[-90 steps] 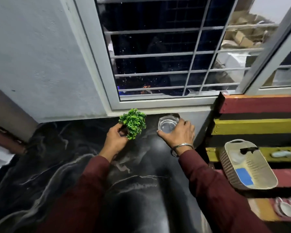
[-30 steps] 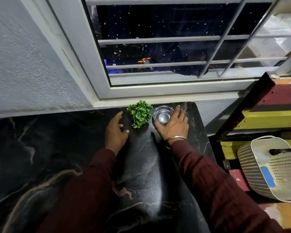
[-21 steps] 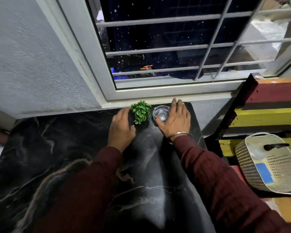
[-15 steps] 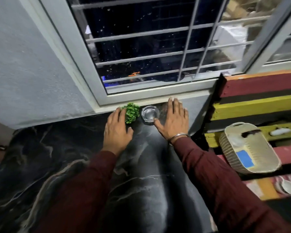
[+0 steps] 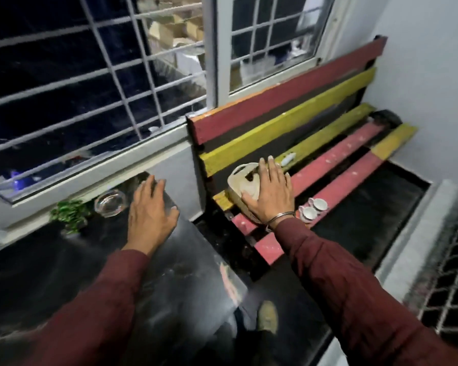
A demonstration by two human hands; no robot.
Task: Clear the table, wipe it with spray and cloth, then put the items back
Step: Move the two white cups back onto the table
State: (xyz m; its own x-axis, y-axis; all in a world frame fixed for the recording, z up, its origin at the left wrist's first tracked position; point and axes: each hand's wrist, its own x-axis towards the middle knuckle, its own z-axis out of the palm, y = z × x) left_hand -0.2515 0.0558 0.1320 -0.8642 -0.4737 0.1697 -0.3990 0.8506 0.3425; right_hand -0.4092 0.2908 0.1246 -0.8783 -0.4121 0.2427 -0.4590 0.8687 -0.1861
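Note:
A small green plant and a clear glass ashtray stand side by side at the back of the black marble table, under the window. My left hand hovers flat and empty over the table's far right corner, right of the ashtray. Out over the cream plastic basket on the striped bench reaches my right hand, fingers spread, holding nothing. The hand hides most of the basket.
The red-and-yellow slatted bench stands right of the table against the window wall. Two small white cups sit on a red slat beside the basket. A barred window runs along the back. A foot shows on the floor below.
Both hands have let go of the plant and ashtray, which stay at the table's back edge. My view swung right, and my right hand moved over to the basket on the bench.

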